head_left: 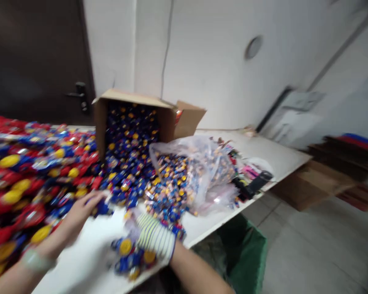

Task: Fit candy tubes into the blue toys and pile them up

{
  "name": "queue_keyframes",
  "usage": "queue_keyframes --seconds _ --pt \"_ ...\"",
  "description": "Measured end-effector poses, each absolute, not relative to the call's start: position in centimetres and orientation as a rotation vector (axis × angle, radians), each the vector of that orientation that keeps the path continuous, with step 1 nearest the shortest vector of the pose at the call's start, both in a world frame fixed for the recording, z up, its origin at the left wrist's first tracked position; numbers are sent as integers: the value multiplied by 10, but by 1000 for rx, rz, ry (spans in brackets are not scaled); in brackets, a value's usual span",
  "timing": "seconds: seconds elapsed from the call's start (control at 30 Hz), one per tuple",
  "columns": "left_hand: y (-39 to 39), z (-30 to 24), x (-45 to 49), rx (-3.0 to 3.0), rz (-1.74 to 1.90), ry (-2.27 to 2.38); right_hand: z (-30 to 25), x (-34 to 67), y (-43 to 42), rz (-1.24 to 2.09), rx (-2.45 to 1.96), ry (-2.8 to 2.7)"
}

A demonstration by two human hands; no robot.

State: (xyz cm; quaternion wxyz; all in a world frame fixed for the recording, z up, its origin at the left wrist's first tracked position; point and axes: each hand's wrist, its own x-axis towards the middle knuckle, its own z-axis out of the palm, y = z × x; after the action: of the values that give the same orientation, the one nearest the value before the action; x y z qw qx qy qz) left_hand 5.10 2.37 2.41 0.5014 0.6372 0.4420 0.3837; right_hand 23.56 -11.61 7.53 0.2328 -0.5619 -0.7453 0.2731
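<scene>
Your left hand (87, 204) is bare and is located left of centre in the lower half of the frame. Its fingers extend toward the right, at the small blue pieces (102, 207) on the near edge of the pile. Blur hides the fingertips; whether they grip a piece cannot be determined.

Your right hand (153, 233), in a striped glove (159, 239), is located at lower centre. Its fingers point to the upper left and appear partly bent. The degree of opening, and any piece held, cannot be read. A loose group of blue-and-yellow pieces (130, 255) lies just beside it, at the lower left of the glove, on the white table (88, 245).

A cardboard box (167, 122) lies with its opening toward you, above the hands at centre-left. Blue-and-yellow pieces fill it and spill onto the table. A heap of red, blue and yellow pieces (27, 192) covers the left side of the frame. A clear plastic bag (202, 175) containing small pieces rests right of the box. A black object (259, 183) lies near the table's right edge. A green bin (248, 253) is located below the table, at lower right of centre.
</scene>
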Motion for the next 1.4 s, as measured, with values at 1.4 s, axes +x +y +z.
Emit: queue_keyframes --seconds 1.4 --pt "22 3 46 1200 827 963 -23 224 -59 509 -1576 -2049"
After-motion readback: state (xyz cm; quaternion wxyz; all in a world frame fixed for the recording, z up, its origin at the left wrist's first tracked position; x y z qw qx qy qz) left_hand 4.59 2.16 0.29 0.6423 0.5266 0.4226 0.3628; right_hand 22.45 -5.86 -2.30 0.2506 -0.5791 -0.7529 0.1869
